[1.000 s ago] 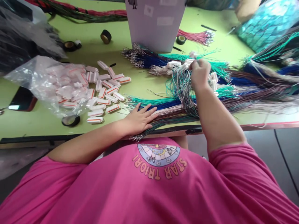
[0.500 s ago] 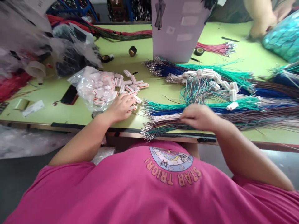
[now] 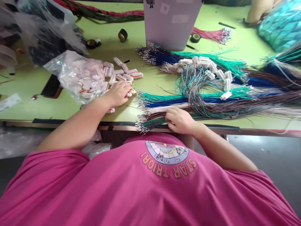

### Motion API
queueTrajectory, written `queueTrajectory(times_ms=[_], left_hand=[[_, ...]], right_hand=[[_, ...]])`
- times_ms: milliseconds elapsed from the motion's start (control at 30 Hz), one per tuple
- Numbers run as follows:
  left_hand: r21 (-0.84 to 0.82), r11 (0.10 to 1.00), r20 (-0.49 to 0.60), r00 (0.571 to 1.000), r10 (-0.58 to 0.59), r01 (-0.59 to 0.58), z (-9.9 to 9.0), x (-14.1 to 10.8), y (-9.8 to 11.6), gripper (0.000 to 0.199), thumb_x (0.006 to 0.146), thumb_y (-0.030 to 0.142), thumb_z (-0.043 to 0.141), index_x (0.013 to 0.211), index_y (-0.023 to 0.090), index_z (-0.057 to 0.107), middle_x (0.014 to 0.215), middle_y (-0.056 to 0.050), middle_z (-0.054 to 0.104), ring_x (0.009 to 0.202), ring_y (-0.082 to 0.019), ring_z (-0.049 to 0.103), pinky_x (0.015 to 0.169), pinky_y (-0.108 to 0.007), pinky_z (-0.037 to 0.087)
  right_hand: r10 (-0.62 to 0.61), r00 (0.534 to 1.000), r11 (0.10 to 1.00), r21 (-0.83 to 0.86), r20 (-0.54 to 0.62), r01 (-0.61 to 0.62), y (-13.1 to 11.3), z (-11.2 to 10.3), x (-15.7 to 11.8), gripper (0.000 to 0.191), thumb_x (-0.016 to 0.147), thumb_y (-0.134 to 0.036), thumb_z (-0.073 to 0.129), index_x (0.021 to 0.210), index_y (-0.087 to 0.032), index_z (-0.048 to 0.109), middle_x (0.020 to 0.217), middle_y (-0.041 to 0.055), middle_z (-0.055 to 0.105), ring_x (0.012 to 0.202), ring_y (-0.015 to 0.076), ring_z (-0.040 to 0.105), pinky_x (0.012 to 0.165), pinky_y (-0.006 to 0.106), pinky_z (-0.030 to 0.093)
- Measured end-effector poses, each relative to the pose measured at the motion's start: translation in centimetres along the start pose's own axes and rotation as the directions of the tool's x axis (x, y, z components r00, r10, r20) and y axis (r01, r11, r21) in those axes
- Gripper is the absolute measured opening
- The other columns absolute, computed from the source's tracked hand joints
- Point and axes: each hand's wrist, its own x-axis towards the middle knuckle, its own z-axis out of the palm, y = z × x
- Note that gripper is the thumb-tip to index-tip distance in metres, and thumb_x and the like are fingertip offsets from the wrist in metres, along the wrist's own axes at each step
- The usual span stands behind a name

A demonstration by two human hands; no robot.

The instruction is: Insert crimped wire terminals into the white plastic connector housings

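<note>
My left hand (image 3: 118,93) is curled over white plastic connector housings (image 3: 130,92) with red-orange marks, which poke out past its fingertips. Behind it, more housings (image 3: 117,75) lie loose and spill from a clear plastic bag (image 3: 70,67). Near the table's front edge, the bent fingers of my right hand (image 3: 180,121) close on green wires (image 3: 162,121) in the nearest bundle; the fingertips are partly hidden. Crimped metal ends (image 3: 142,124) of these bundles point left. Beyond that hand, grey and green wires (image 3: 192,84) fan out from a row of white connectors (image 3: 203,62).
A pale box (image 3: 170,25) stands at the back. Black tape rolls (image 3: 122,35), a phone (image 3: 52,86) and dark bagged parts (image 3: 47,40) lie on the green table (image 3: 150,78). Another person's arm (image 3: 257,12) is beside a bag of teal parts (image 3: 281,29).
My right hand has moved left and nearer the table edge, from the wire bundles' middle to the front green wires. The connected grey wires now lie across the bundles. My left hand stays at the housings.
</note>
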Motion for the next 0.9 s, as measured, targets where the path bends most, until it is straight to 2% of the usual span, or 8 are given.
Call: queueTrajectory(times_ms=[133, 267, 367, 433, 500, 633, 767, 900], left_hand=[[0.013, 1.0, -0.02, 1.0, 0.014, -0.014, -0.2, 0.1, -0.3, 0.047, 0.081, 0.023, 0.054, 0.125, 0.01, 0.064, 0.127, -0.019, 0.063, 0.122, -0.036, 0.055, 0.111, -0.05, 0.039], [-0.03, 0.998, -0.049, 0.997, 0.052, -0.054, -1.4, 0.1, 0.0, 0.044, 0.082, 0.016, 0.055, 0.125, 0.01, 0.063, 0.124, -0.015, 0.066, 0.121, -0.032, 0.056, 0.112, -0.048, 0.04], [-0.268, 0.963, -0.213, 0.972, -0.099, 0.039, -2.6, 0.4, 1.2, 0.045, 0.083, 0.013, 0.058, 0.128, 0.013, 0.06, 0.128, -0.008, 0.066, 0.121, -0.024, 0.056, 0.113, -0.042, 0.04], [-0.561, 0.821, -0.286, 0.905, -0.314, 0.107, -3.2, 0.8, 2.2, 0.041, 0.081, 0.016, 0.064, 0.122, 0.015, 0.062, 0.119, -0.008, 0.069, 0.108, -0.022, 0.061, 0.1, -0.038, 0.048], [-0.848, 0.52, -0.172, 0.876, -0.452, 0.102, -3.6, 1.2, 3.3, 0.037, 0.076, 0.019, 0.071, 0.112, 0.016, 0.065, 0.103, -0.008, 0.071, 0.088, -0.019, 0.065, 0.079, -0.034, 0.052], [-0.987, -0.038, 0.158, 0.947, -0.28, 0.154, -4.1, 0.9, 5.5, 0.05, 0.07, 0.023, 0.076, 0.118, 0.017, 0.063, 0.089, -0.007, 0.071, 0.061, -0.014, 0.06, 0.058, -0.03, 0.045], [-0.955, -0.226, 0.246, 0.942, -0.228, 0.195, -4.2, 0.2, 7.7, 0.058, 0.068, 0.019, 0.076, 0.123, 0.013, 0.059, 0.09, -0.01, 0.073, 0.059, -0.014, 0.062, 0.058, -0.03, 0.047], [-0.931, -0.296, 0.275, 0.945, -0.18, 0.215, -3.9, 0.5, 9.4, 0.055, 0.063, 0.015, 0.075, 0.116, 0.012, 0.06, 0.091, -0.01, 0.073, 0.058, -0.014, 0.063, 0.058, -0.03, 0.05]], right_hand=[[0.105, 0.994, 0.978, 0.187, -0.033, -0.097, 0.7, -0.9, 0.1, 0.017, 0.078, -0.013, 0.049, 0.082, -0.017, 0.065, 0.076, 0.0052, 0.065, 0.068, 0.0162, 0.05, 0.067, 0.028, 0.035], [0.047, 0.984, 0.978, 0.192, 0.171, -0.08, 0.1, -2.3, 0.8, 0.023, 0.085, -0.02, 0.052, 0.098, -0.019, 0.071, 0.076, 0.003, 0.07, 0.064, 0.0151, 0.053, 0.063, 0.027, 0.032], [-0.015, 0.947, 0.993, 0.117, 0.32, -0.024, -1.6, -2.6, 2.4, 0.022, 0.089, -0.025, 0.057, 0.102, -0.021, 0.073, 0.082, 0.0043, 0.075, 0.066, 0.016, 0.058, 0.062, 0.028, 0.03], [-0.041, 0.938, 0.997, 0.082, 0.344, 0.014, -2.8, -2.2, 3.6, 0.02, 0.09, -0.026, 0.058, 0.101, -0.02, 0.073, 0.088, 0.0063, 0.077, 0.069, 0.017, 0.061, 0.062, 0.029, 0.03], [-0.087, 0.937, 0.995, 0.071, 0.339, 0.067, -3.7, -1.7, 4.8, 0.019, 0.093, -0.025, 0.055, 0.098, -0.018, 0.072, 0.091, 0.0076, 0.077, 0.073, 0.0175, 0.063, 0.063, 0.029, 0.03], [-0.049, 0.946, 0.998, 0.06, 0.321, 0.031, -4.1, -1.7, 5.7, 0.023, 0.095, -0.021, 0.048, 0.089, -0.017, 0.07, 0.087, 0.0077, 0.075, 0.07, 0.0165, 0.06, 0.062, 0.03, 0.027], [0.086, 0.953, 0.979, 0.155, 0.29, -0.135, -2.9, -3.7, 5.1, 0.024, 0.094, -0.02, 0.048, 0.089, -0.016, 0.072, 0.086, 0.0066, 0.075, 0.071, 0.0153, 0.06, 0.065, 0.029, 0.031], [-0.025, 0.952, 0.946, 0.316, 0.304, -0.076, -2.2, -5.7, 4.9, 0.027, 0.092, -0.018, 0.051, 0.102, -0.021, 0.076, 0.097, 0.0038, 0.077, 0.079, 0.0145, 0.064, 0.071, 0.027, 0.038]])
